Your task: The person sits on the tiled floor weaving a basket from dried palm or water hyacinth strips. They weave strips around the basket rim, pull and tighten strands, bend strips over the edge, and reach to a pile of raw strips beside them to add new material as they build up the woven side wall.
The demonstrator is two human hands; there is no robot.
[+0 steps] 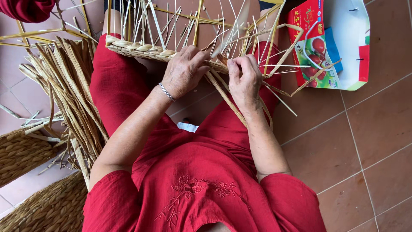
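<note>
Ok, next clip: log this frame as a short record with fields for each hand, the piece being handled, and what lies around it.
left hand: left hand rests on the braided edge, fingers curled over strands
right hand: right hand pinches a flat straw strand
workpiece: half-woven straw basket across the lap, upright stakes fanning out
left side: loose straw bundle; two woven baskets on the floor
right side: red and white paper bag lying on the tiled floor

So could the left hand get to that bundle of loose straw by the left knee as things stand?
Probably yes. The left hand rests on the woven rim, and the loose straw bundle lies just beyond the left leg with nothing between, though the hand would have to let go of the weave.
</note>
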